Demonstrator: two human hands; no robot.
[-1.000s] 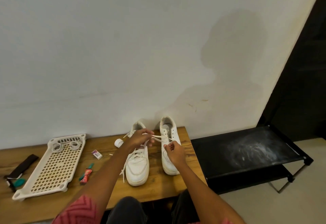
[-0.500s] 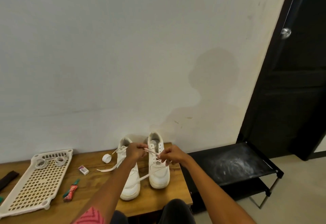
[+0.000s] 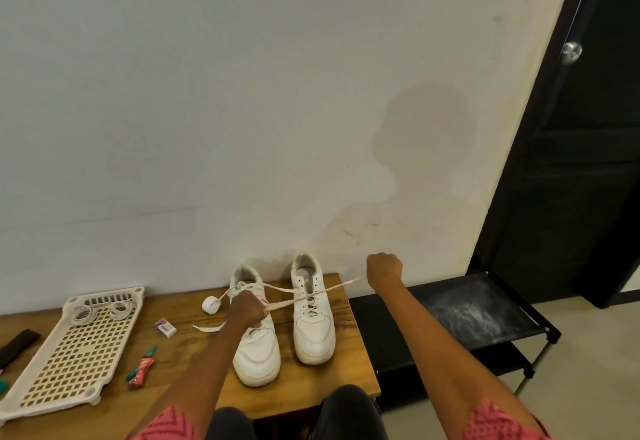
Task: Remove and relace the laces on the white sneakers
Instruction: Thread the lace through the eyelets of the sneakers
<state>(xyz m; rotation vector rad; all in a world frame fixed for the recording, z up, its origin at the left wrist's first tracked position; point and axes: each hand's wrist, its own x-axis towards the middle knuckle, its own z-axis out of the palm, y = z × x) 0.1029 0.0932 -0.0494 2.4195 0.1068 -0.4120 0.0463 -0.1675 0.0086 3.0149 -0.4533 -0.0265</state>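
Left hand [image 3: 246, 311] was curled round the white lace [image 3: 311, 296], pinching it over the left sneaker [image 3: 258, 346]. Right hand [image 3: 383, 269] was raised to the right of the right sneaker [image 3: 311, 322], fingers curled into a fist; lace end reached up near it at about wrist level, but whether the fingers actually held the lace was not clear. Lace ran taut in a diagonal from left hand across the top of the right sneaker toward the right hand. A second strand ran from the left sneaker's collar area over to the right sneaker's eyelets. A loose tail of lace lay on the wooden table [image 3: 180, 363] just left of the left hand.

Both sneakers stood upright, side by side, toes toward the person, heels against the wall [image 3: 242, 110]. Right sneaker showed only a few crossings low on the eyelets.

Also on the table: small white roll [image 3: 210, 304] left of the left sneaker, small white and purple box [image 3: 165, 327], red and green tube [image 3: 141, 372], white perforated tray [image 3: 74, 353] holding two rings of wire or tape at its far end. Dark strap [image 3: 17, 335] at the left edge. Black shelf rack [image 3: 460, 315] stood right of the table, dusty on top. Black door [image 3: 588, 128] with a round knob [image 3: 571, 50] beyond it.
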